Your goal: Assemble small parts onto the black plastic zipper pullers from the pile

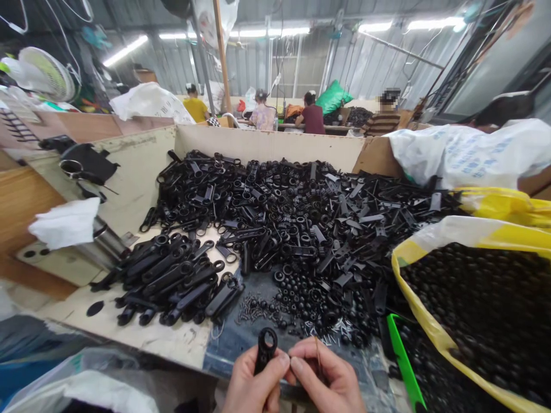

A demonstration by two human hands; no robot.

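At the front edge of the work surface, my left hand [252, 384] is closed round a black plastic handle-like part with a ring end [260, 361], held upright with the ring at the top. My right hand [329, 378] is beside it, thumb and fingers pinched together close to the left thumb. Whatever the right fingertips hold is too small or hidden to make out. A thin brownish strand [317, 347] shows at the right hand. Just beyond the hands lie small screws [258, 308], silvery pins [340, 331] and round black knobs [301, 292].
A big heap of black parts [279, 201] fills the walled table. Stacked ring-ended parts [172, 275] lie left, near a metal cylinder [109, 244]. At right stand a yellow-rimmed sack [407, 275] of black balls and a green bin [404, 361]. Several people sit at the back.
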